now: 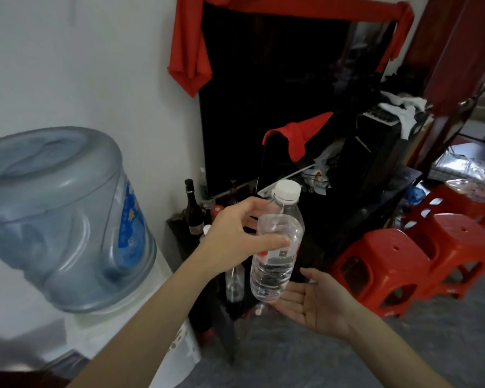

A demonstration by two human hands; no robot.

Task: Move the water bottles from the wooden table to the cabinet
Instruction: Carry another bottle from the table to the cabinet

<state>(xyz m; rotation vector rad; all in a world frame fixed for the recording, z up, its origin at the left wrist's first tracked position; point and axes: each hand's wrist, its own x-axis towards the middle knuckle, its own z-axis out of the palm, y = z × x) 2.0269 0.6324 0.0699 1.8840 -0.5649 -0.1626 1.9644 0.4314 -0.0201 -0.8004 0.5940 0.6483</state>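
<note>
My left hand (235,233) grips a clear water bottle (275,264) with a white cap around its upper body, holding it nearly upright in the air in front of a low dark cabinet (356,208). The bottle is partly full and carries a red and white label. My right hand (317,301) is open, palm up, just under and to the right of the bottle's base, and I cannot tell whether it touches it. Another clear bottle (234,281) shows behind the held one, at the cabinet's front.
A water dispenser with a big blue jug (59,217) stands at the left. Dark glass bottles (192,205) sit on the cabinet's left end, below a large black screen (277,79) draped with red cloth. Red plastic stools (389,261) stand to the right.
</note>
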